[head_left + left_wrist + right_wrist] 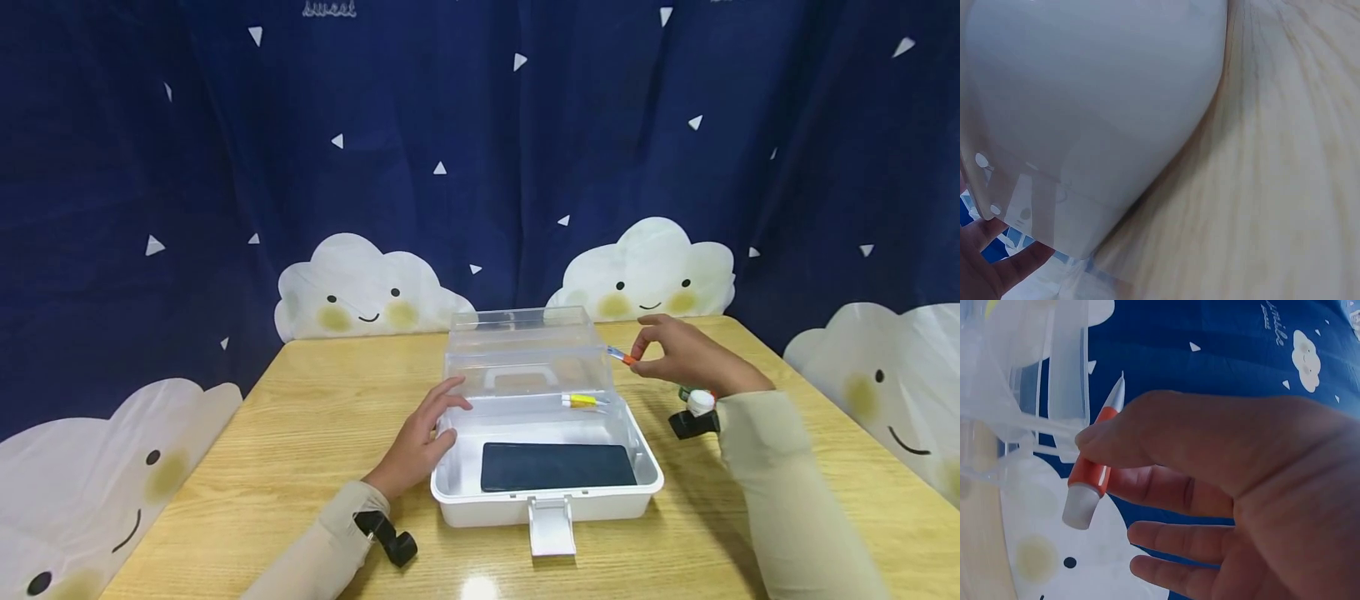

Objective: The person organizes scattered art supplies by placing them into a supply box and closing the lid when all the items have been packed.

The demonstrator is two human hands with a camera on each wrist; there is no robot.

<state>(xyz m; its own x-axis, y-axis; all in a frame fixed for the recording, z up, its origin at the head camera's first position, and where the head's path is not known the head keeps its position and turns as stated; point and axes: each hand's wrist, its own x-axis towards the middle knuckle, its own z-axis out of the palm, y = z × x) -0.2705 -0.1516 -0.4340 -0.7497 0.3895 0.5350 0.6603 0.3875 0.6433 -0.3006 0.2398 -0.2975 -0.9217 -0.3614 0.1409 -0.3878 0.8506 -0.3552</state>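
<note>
A white plastic storage box (480, 510) stands on the table with its clear lid (525, 362) swung up at the back. Inside lie a flat dark rectangular slab (558, 467) and a short yellow pen (582, 402) by the back wall. My left hand (420, 437) is at the box's left rim, its fingers loosely bent and apart; in the left wrist view its fingers (1025, 262) reach the box edge. To the right of the lid, my right hand (686, 354) pinches a short orange pen (1091, 472) between thumb and forefinger, silver tip pointing away.
Beyond the box's right side, small white, green and red items (701, 402) stand partly hidden behind the right wrist. A front latch (552, 529) hangs down over the table (337, 400). Behind the table hangs a dark blue curtain (405, 200) with clouds.
</note>
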